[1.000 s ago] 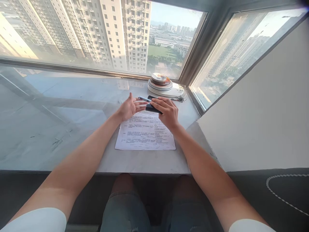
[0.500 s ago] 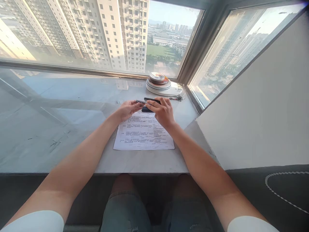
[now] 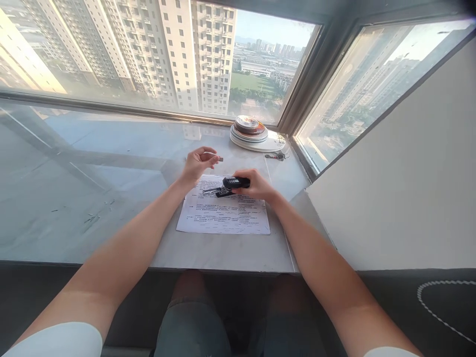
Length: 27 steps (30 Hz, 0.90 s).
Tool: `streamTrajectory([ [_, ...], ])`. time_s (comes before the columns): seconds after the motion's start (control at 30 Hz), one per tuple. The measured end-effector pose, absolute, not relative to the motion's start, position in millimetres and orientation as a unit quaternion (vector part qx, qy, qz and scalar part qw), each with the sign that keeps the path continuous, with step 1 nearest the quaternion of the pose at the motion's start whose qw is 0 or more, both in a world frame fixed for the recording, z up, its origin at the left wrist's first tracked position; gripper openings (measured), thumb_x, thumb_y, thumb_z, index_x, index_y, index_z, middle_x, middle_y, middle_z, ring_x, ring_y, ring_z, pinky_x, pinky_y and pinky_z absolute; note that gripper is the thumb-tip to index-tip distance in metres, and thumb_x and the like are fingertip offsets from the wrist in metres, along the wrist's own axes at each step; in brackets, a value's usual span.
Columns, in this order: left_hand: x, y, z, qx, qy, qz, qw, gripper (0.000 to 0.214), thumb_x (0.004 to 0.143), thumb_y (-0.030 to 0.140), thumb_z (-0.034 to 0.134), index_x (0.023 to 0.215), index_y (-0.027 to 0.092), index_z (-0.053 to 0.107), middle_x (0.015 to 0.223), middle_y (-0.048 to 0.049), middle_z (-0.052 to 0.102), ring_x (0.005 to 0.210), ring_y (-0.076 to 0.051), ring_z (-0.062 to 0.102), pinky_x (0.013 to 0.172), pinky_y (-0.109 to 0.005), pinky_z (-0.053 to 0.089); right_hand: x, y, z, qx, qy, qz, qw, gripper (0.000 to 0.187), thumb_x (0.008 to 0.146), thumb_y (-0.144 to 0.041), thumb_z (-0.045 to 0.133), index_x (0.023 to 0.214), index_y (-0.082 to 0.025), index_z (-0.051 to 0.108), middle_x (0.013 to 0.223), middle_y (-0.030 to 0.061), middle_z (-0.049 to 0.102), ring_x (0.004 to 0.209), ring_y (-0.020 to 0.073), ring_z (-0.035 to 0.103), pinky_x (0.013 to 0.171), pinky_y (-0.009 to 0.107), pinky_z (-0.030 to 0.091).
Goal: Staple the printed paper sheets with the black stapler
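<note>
A black stapler [image 3: 231, 182] is in my right hand [image 3: 253, 182], whose fingers wrap round its rear end. Its top is swung up and its metal staple channel [image 3: 211, 192] juts out to the left, over the upper part of the printed paper [image 3: 223, 218]. My left hand [image 3: 199, 162] is up and to the left, apart from the stapler. Thumb and fingers there pinch a small grey strip of staples [image 3: 220, 159].
Stacked plates [image 3: 247, 134] stand by the window corner, with a small dark corded item [image 3: 277, 156] in front. Loose staples [image 3: 91, 218] are scattered on the sill to the left. A white wall [image 3: 401, 173] closes off the right side.
My hands have come apart: the right has lowered the stapler towards me over the paper, where it now shows opened. The left has drawn away with the small strip.
</note>
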State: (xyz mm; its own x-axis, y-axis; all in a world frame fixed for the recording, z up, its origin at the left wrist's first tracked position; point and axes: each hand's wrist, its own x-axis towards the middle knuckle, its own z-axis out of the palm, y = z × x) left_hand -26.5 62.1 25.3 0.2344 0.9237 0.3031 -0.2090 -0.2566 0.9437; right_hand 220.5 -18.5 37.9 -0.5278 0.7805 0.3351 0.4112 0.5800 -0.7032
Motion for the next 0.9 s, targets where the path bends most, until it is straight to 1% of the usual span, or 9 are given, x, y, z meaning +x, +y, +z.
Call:
streamTrajectory([
  [0.07, -24.5, 57.5, 26.3, 0.629, 0.289, 0.525, 0.495, 0.047, 0.071, 0.050, 0.100, 0.096, 0.018, 0.076, 0.090, -0.0095, 0.083, 0.085, -0.022, 0.078, 0.065, -0.029, 0.055, 214.2, -18.3, 39.3, -0.353, -0.827, 0.276, 0.339, 0.038, 0.089, -0.058, 0.081, 0.095, -0.021, 0.079, 0.087, 0.0023, 0.069, 0.082, 0.0191, 0.060, 0.078, 0.033, 0.046],
  [0.2, -22.5, 50.9, 28.0, 0.679, 0.269, 0.518, 0.446, 0.044, 0.069, 0.048, 0.101, 0.092, 0.018, 0.077, 0.086, -0.0082, 0.081, 0.079, -0.020, 0.076, 0.067, -0.032, 0.053, 208.2, -17.7, 39.6, -0.379, -0.770, 0.233, 0.457, 0.047, 0.106, -0.065, 0.056, 0.108, -0.028, 0.085, 0.113, 0.0071, 0.070, 0.102, 0.0217, 0.064, 0.097, 0.040, 0.052],
  [0.33, -21.3, 46.9, 30.9, 0.687, 0.296, 0.510, 0.424, 0.042, 0.071, 0.050, 0.099, 0.093, 0.021, 0.078, 0.088, -0.0071, 0.080, 0.078, -0.018, 0.071, 0.072, -0.034, 0.053, 204.9, -18.3, 37.5, -0.371, -0.785, 0.196, 0.456, 0.040, 0.108, -0.061, 0.057, 0.115, -0.033, 0.085, 0.121, 0.0059, 0.075, 0.113, 0.0232, 0.066, 0.108, 0.045, 0.051],
  [0.5, -20.2, 43.2, 37.4, 0.694, 0.302, 0.491, 0.432, 0.047, 0.072, 0.054, 0.098, 0.099, 0.022, 0.076, 0.095, -0.0088, 0.080, 0.091, -0.023, 0.073, 0.082, -0.036, 0.053, 200.0, -19.8, 39.7, -0.397, -0.774, 0.184, 0.458, 0.035, 0.109, -0.053, 0.058, 0.114, -0.031, 0.086, 0.122, 0.0046, 0.081, 0.116, 0.0245, 0.070, 0.110, 0.048, 0.053],
  [0.57, -23.5, 44.7, 39.4, 0.693, 0.328, 0.501, 0.402, 0.041, 0.086, 0.055, 0.088, 0.106, 0.023, 0.075, 0.101, -0.0093, 0.080, 0.102, -0.025, 0.073, 0.090, -0.038, 0.052, 204.2, -16.4, 39.9, -0.411, -0.759, 0.182, 0.471, 0.034, 0.108, -0.050, 0.059, 0.111, -0.030, 0.086, 0.122, 0.0049, 0.082, 0.116, 0.0247, 0.071, 0.109, 0.047, 0.053],
  [0.67, -34.4, 52.7, 37.6, 0.654, 0.474, 0.532, 0.253, 0.021, 0.104, 0.043, 0.064, 0.109, 0.024, 0.073, 0.114, -0.0112, 0.077, 0.118, -0.030, 0.067, 0.106, -0.046, 0.048, 222.4, -5.9, 34.8, -0.494, -0.686, 0.162, 0.510, 0.033, 0.105, -0.045, 0.061, 0.104, -0.025, 0.087, 0.117, 0.0075, 0.083, 0.115, 0.0266, 0.072, 0.101, 0.044, 0.055],
  [0.77, -45.5, 64.2, 28.9, 0.616, 0.632, 0.455, 0.119, 0.019, 0.097, 0.025, 0.066, 0.114, 0.020, 0.073, 0.137, -0.0209, 0.065, 0.134, -0.042, 0.055, 0.115, -0.060, 0.040, 250.5, 5.1, 23.4, -0.632, -0.554, 0.126, 0.527, 0.031, 0.099, -0.038, 0.062, 0.101, -0.020, 0.087, 0.112, 0.0101, 0.084, 0.106, 0.0281, 0.074, 0.099, 0.044, 0.055],
  [0.83, -49.2, 70.3, 21.8, 0.611, 0.684, 0.385, 0.099, 0.027, 0.092, 0.022, 0.068, 0.118, 0.018, 0.073, 0.145, -0.0268, 0.058, 0.139, -0.049, 0.047, 0.114, -0.067, 0.036, 267.8, 9.9, 14.8, -0.700, -0.486, 0.122, 0.508, 0.030, 0.094, -0.029, 0.061, 0.103, -0.018, 0.087, 0.110, 0.0112, 0.084, 0.102, 0.0284, 0.075, 0.100, 0.043, 0.055],
  [0.9, -50.2, 73.9, 16.4, 0.621, 0.702, 0.334, 0.097, 0.027, 0.092, 0.024, 0.067, 0.116, 0.016, 0.074, 0.143, -0.0297, 0.057, 0.139, -0.053, 0.045, 0.113, -0.071, 0.034, 279.5, 12.6, 7.5, -0.733, -0.462, 0.125, 0.484, 0.032, 0.088, -0.024, 0.061, 0.105, -0.017, 0.088, 0.107, 0.0115, 0.084, 0.100, 0.0290, 0.075, 0.098, 0.042, 0.056],
])
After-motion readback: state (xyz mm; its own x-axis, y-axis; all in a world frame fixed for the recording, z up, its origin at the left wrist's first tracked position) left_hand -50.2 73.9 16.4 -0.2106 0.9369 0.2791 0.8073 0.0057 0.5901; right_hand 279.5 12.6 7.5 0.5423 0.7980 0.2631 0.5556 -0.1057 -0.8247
